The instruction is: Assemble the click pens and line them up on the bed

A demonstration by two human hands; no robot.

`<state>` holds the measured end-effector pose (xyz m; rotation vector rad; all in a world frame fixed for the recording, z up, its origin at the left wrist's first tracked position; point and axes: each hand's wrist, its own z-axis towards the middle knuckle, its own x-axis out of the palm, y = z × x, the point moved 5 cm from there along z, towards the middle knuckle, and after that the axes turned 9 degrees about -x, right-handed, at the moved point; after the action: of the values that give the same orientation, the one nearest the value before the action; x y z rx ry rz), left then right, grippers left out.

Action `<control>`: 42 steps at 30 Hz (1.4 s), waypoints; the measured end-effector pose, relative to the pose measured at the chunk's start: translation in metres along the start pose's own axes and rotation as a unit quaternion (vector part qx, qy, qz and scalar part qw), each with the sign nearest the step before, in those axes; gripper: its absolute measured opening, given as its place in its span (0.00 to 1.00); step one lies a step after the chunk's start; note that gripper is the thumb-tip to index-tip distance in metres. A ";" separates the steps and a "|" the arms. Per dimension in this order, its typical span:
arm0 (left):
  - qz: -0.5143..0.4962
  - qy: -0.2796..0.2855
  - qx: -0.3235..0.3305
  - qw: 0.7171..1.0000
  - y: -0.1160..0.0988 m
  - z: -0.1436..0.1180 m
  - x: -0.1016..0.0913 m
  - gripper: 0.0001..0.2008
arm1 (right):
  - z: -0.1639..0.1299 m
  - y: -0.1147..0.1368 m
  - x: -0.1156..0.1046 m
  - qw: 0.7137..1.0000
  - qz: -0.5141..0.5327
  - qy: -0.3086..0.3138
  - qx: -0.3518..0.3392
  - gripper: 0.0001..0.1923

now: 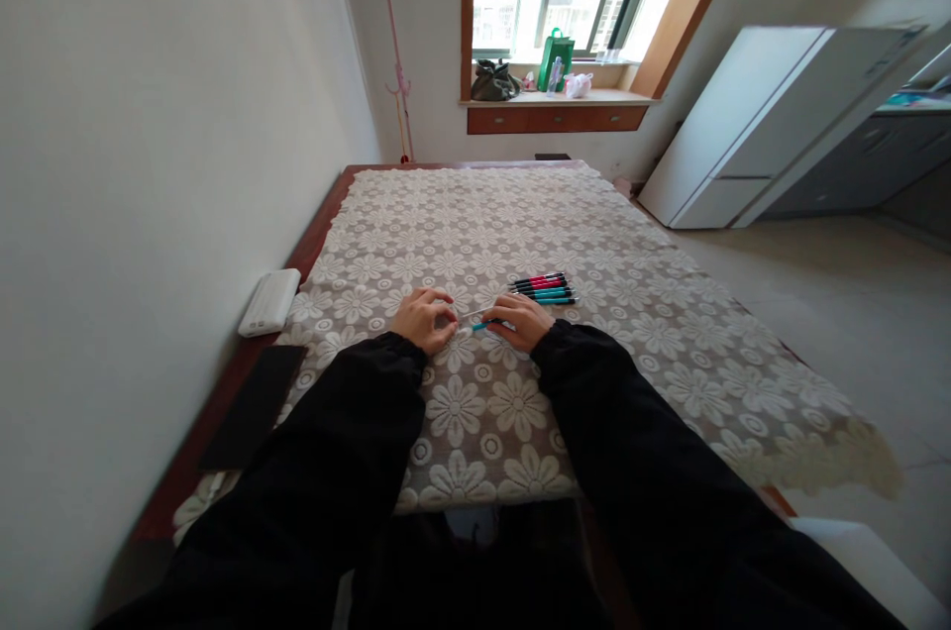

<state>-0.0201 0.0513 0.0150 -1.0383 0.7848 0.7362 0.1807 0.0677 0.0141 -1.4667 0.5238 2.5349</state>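
My left hand (427, 318) is closed in a pinch just above the flowered tablecloth, its thumb and forefinger at the left end of a thin pale stick (471, 313), like a pen refill. To its right, my right hand (520, 319) has its fingers curled round a blue pen part (479, 326), whose tip sticks out toward the left hand. Most of this part is hidden under the fingers. Right behind my right hand lies a row of several pens (542, 289) with red, blue and black barrels, side by side on the cloth.
The lace tablecloth (456, 404) covers a dark red wooden table. Along its left edge lie a white box-shaped device (270, 302) and a flat black object (254, 407). A wall runs close on the left. Farther off are a pink coat stand (390, 6) and a white fridge (773, 115).
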 end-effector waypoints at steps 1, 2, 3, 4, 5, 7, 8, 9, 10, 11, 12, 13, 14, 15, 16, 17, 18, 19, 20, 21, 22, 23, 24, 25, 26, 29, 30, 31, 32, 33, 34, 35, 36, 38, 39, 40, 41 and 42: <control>-0.002 0.000 -0.001 1.000 0.000 0.000 -0.001 0.04 | 0.000 -0.001 -0.001 1.000 0.003 -0.004 0.004 0.09; -0.005 -0.003 -0.003 1.000 -0.001 0.000 -0.001 0.04 | 0.000 -0.001 -0.001 1.000 0.007 -0.007 0.007 0.09; -0.009 -0.006 -0.004 1.000 -0.001 -0.001 -0.003 0.04 | 0.000 -0.001 -0.002 1.000 0.011 -0.011 0.010 0.08; -0.014 -0.011 -0.003 1.000 -0.002 -0.001 -0.004 0.03 | 0.000 -0.001 -0.002 1.000 0.016 -0.013 0.010 0.08; -0.016 -0.014 0.002 1.000 -0.003 -0.002 -0.005 0.03 | 0.000 0.000 -0.003 1.000 0.020 -0.016 0.008 0.07; -0.017 -0.013 0.025 0.999 -0.007 -0.003 -0.005 0.03 | 0.001 0.002 -0.005 0.999 0.030 -0.034 0.009 0.06; -0.014 -0.008 0.040 0.999 -0.009 -0.004 -0.004 0.03 | 0.001 0.003 -0.007 0.998 0.036 -0.051 0.014 0.06; -0.010 -0.001 0.053 0.999 -0.010 -0.004 -0.003 0.04 | 0.001 0.003 -0.009 0.997 0.044 -0.066 0.021 0.06; -0.006 0.005 0.063 0.998 -0.011 -0.005 -0.002 0.04 | 0.001 0.003 -0.010 0.996 0.051 -0.075 0.026 0.06; -0.003 0.011 0.067 0.998 -0.011 -0.005 0.000 0.04 | 0.001 0.003 -0.010 0.995 0.057 -0.077 0.029 0.05; 0.000 0.016 0.069 0.998 -0.010 -0.005 0.001 0.05 | 0.001 0.003 -0.009 0.995 0.062 -0.072 0.030 0.05; 0.001 0.020 0.068 0.997 -0.010 -0.005 0.003 0.05 | 0.001 0.003 -0.007 0.996 0.066 -0.062 0.027 0.06; 0.003 0.024 0.065 0.998 -0.009 -0.005 0.004 0.05 | 0.001 0.003 -0.006 0.996 0.068 -0.054 0.025 0.06; 0.004 0.027 0.063 0.998 -0.008 -0.004 0.005 0.04 | 0.001 0.002 -0.005 0.996 0.071 -0.052 0.026 0.07; 0.005 0.029 0.060 0.998 -0.007 -0.004 0.005 0.04 | 0.001 0.001 -0.004 0.995 0.074 -0.056 0.031 0.07; 0.005 0.030 0.058 0.998 -0.007 -0.004 0.006 0.04 | 0.000 0.000 -0.004 0.994 0.078 -0.064 0.036 0.07; 0.005 0.028 0.055 0.998 -0.006 -0.003 0.006 0.04 | 0.000 0.000 -0.005 0.993 0.083 -0.073 0.042 0.06; 0.004 0.025 0.053 0.998 -0.006 -0.003 0.006 0.04 | 0.000 -0.001 -0.005 0.992 0.090 -0.081 0.046 0.06; 0.004 0.021 0.051 0.998 -0.006 -0.003 0.005 0.04 | 0.000 -0.001 -0.005 0.990 0.099 -0.086 0.050 0.05; 0.003 0.018 0.051 0.999 -0.006 -0.003 0.005 0.04 | 0.000 -0.001 -0.005 0.989 0.108 -0.089 0.052 0.05; 0.003 0.015 0.051 0.999 -0.006 -0.003 0.004 0.04 | 0.000 0.000 -0.005 0.988 0.118 -0.089 0.053 0.04; 0.004 0.013 0.053 0.999 -0.007 -0.004 0.003 0.04 | 0.001 0.000 -0.005 0.987 0.126 -0.088 0.054 0.04; 0.003 0.010 0.054 0.998 -0.007 -0.004 0.003 0.04 | 0.001 0.001 -0.005 0.986 0.133 -0.086 0.056 0.04; 0.002 0.007 0.055 0.998 -0.008 -0.004 0.002 0.04 | 0.001 0.001 -0.004 0.985 0.138 -0.084 0.058 0.04; 0.000 0.002 0.053 0.999 -0.008 -0.004 0.000 0.04 | 0.001 0.001 -0.004 0.985 0.140 -0.085 0.060 0.04; -0.011 -0.028 0.023 0.999 -0.005 -0.002 -0.004 0.04 | 0.000 0.001 -0.004 0.984 0.140 -0.087 0.069 0.03; -0.011 -0.040 0.005 0.999 -0.002 -0.001 -0.005 0.06 | 0.000 0.000 -0.004 0.984 0.139 -0.087 0.072 0.03; -0.008 -0.049 -0.014 0.999 0.001 -0.001 -0.006 0.09 | 0.000 0.000 -0.004 0.984 0.136 -0.088 0.073 0.03; -0.001 -0.054 -0.032 0.998 0.005 0.000 -0.005 0.13 | -0.001 0.000 -0.004 0.984 0.134 -0.089 0.075 0.03; 0.008 -0.055 -0.049 0.997 0.008 0.000 -0.004 0.16 | -0.001 -0.001 -0.003 0.984 0.132 -0.090 0.076 0.03; 0.018 -0.052 -0.062 0.997 0.011 0.000 -0.002 0.18 | -0.001 -0.001 -0.003 0.984 0.131 -0.091 0.078 0.03; 0.027 -0.046 -0.071 0.996 0.013 0.000 0.000 0.18 | -0.001 -0.002 -0.003 0.984 0.131 -0.091 0.080 0.03; 0.034 -0.040 -0.077 0.996 0.015 0.000 0.001 0.18 | -0.001 -0.002 -0.003 0.984 0.132 -0.091 0.081 0.03; 0.041 -0.031 -0.087 0.995 0.017 0.000 0.004 0.15 | -0.001 -0.003 -0.003 0.983 0.134 -0.095 0.081 0.03; 0.043 -0.027 -0.090 0.995 0.018 0.000 0.005 0.13 | -0.001 -0.003 -0.003 0.983 0.133 -0.097 0.080 0.03; 0.046 -0.021 -0.094 0.994 0.019 0.001 0.005 0.11 | -0.001 -0.003 -0.003 0.984 0.131 -0.096 0.078 0.03; 0.049 -0.016 -0.096 0.994 0.019 0.001 0.005 0.10 | -0.001 -0.003 -0.003 0.984 0.128 -0.093 0.076 0.03; 0.053 -0.012 -0.098 0.994 0.019 0.001 0.005 0.09 | -0.001 -0.003 -0.002 0.986 0.124 -0.088 0.073 0.03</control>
<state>-0.0326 0.0591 0.0024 -1.1692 0.7626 0.9295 0.1838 0.0706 0.0150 -1.1788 0.8922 2.7085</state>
